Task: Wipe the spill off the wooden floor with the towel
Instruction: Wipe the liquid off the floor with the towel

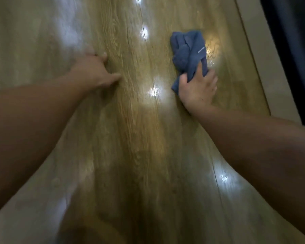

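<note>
A crumpled blue towel [187, 50] lies on the glossy wooden floor [141, 131] at the upper right. My right hand [198, 88] grips the towel's near end and presses it on the boards. Just right of the towel a wet, shiny patch [212, 50] catches the light. My left hand [97, 71] rests flat on the floor at the left, fingers spread, holding nothing. The picture is blurred by motion.
A pale baseboard or door frame [259, 55] runs along the floor's right side, with a dark area [296, 41] beyond it. Bright lamp reflections [154, 91] dot the plank seams. Part of my knee [95, 231] shows at the bottom.
</note>
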